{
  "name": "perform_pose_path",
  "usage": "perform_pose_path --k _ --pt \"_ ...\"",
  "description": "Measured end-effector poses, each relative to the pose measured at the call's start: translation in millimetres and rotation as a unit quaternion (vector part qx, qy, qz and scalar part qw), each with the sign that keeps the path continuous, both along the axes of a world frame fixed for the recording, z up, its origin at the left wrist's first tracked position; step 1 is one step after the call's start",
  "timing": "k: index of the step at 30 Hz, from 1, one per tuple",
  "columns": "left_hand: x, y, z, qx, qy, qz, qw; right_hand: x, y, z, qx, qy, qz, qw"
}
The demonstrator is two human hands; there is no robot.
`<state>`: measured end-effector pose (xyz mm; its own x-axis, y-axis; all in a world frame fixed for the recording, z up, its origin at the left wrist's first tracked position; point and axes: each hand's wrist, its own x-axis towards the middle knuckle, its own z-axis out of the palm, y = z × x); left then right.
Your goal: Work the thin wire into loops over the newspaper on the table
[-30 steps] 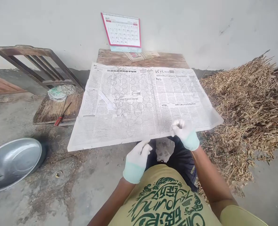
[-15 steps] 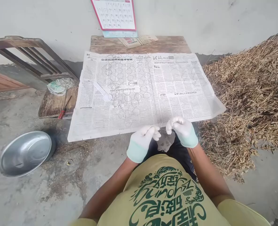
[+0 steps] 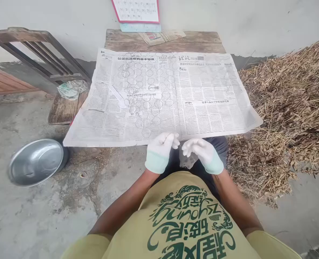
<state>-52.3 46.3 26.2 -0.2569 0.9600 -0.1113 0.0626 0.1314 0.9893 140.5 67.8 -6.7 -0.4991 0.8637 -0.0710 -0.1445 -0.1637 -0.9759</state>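
Newspaper [image 3: 210, 118] is covering most of the tabletop [image 3: 199, 39]. By its near edge, the left hand [image 3: 160, 147] and right hand [image 3: 202, 153] are facing, fingers [image 3: 191, 144] curling nearly together; whether they're holding anything is unclear. Delicate fingerwork seems underway, calling next for steadiness.

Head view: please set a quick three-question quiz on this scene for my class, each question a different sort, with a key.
1. Multiple choice: what lies on the seat of the chair? a) a calendar; b) a crumpled plastic bag; c) a shoe.
2. True or false: the left hand and the right hand both wear white gloves.
3. Fill in: a large printed ____ covers most of the wooden table.

Key: 1 b; 2 true; 3 newspaper.
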Motion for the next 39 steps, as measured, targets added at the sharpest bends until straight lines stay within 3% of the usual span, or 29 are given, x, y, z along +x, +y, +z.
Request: perform_pose_path --k 7,14,18,23,27,31,34,39 --pt "10.0 -5.2 -5.0 -0.029 0.023 0.017 0.999 -9.7 -14.1 -5.9 -0.011 0.038 -0.08 0.996" --pt "7.2 6.6 -1.2 -0.027 -0.018 -0.018 0.999 -9.4 -18.6 -3.1 -0.109 0.081 -0.056 0.989" --pt "3.1 11.4 -3.6 -0.002 -0.036 -0.04 0.999 -6.2 -19.7 -7.3 -0.128 0.075 -0.068 0.987" --pt "0.8 14.1 -3.3 0.007 -0.039 -0.065 0.997 -1.1 -22.2 -6.0 -0.099 0.006 -0.06 0.993" --pt "-1.0 17.8 -0.8 -0.021 -0.025 -0.096 0.995 5.9 -16.1 10.0 -0.04 -0.054 -0.007 0.998" --pt "2.0 20.8 2.6 -0.077 0.008 -0.161 0.984 5.9 -1.1 29.6 0.009 -0.185 -0.077 0.98" --pt "7.5 22.1 7.5 -0.102 0.035 -0.188 0.976 -0.9 6.3 35.4 0.008 -0.269 -0.073 0.96" --pt "7.2 21.1 8.5 -0.128 0.048 -0.196 0.971 -7.6 5.5 31.0 0.021 -0.265 -0.084 0.96"
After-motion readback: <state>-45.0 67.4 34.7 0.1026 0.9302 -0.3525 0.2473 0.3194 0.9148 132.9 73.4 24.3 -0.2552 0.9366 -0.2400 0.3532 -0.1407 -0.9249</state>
